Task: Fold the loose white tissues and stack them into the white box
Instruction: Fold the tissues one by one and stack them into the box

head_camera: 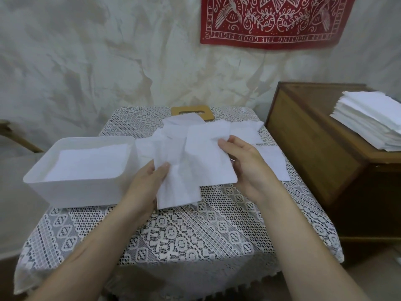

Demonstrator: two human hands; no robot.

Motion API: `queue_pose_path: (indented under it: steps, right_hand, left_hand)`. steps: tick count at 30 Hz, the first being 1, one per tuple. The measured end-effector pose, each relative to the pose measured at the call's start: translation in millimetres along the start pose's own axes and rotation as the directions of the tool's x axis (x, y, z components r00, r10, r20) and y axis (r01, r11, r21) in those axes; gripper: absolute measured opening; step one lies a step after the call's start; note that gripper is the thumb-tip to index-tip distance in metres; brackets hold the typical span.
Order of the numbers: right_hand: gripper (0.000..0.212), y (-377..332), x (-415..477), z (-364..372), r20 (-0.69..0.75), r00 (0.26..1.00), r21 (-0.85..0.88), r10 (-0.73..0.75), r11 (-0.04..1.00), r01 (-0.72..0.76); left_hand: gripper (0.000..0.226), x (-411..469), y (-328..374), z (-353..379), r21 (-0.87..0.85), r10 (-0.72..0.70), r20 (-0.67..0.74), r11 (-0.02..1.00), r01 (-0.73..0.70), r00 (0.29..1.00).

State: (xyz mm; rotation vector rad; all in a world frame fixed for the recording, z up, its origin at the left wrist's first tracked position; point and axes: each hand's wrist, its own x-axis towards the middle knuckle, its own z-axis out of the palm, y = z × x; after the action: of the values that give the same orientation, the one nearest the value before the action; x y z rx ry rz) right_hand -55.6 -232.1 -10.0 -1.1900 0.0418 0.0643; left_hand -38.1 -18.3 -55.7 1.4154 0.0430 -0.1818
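A crumpled white tissue (191, 168) hangs above the lace-covered table (195, 235), held between both hands. My left hand (145, 187) pinches its lower left edge with the thumb on top. My right hand (245, 164) grips its right edge, thumb over the sheet. The white box (71, 187) stands at the table's left with folded tissues (91, 161) lying flat inside. Several loose tissues (245, 131) lie spread on the table behind and to the right of the held one.
A wooden lid (191, 110) with a slot lies at the table's far edge, partly under tissues. A wooden cabinet (321, 148) stands to the right, bearing a tall stack of white tissues (368, 120). A red bandana (273, 20) hangs on the wall.
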Motion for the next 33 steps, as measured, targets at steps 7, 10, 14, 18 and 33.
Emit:
queue_pose_path:
  steps: [7,10,14,18,33]
  right_hand:
    - [0.019,17,1,5,-0.114,0.993,-0.447,-0.035,0.894,-0.020]
    - [0.021,19,7,0,-0.164,0.977,-0.623,-0.138,0.782,0.006]
    - [0.016,21,6,-3,-0.144,0.977,-0.634,-0.156,0.773,0.030]
    - [0.011,20,2,4,-0.083,0.993,-0.448,-0.081,0.893,0.035]
    - [0.016,38,9,18,-0.085,0.993,-0.419,-0.078,0.907,0.036]
  left_hand:
    - [0.026,0,-3,5,-0.073,-0.014,0.009,0.997,0.014,1.000]
    - [0.026,0,-3,5,-0.075,-0.023,0.019,0.997,0.025,1.000]
    - [0.023,-1,-3,6,-0.089,-0.019,0.021,0.996,0.020,1.000]
    - [0.024,-4,-1,9,-0.128,-0.013,0.019,0.992,0.015,1.000]
    - [0.043,-9,3,18,-0.272,-0.057,0.054,0.960,0.070,0.997]
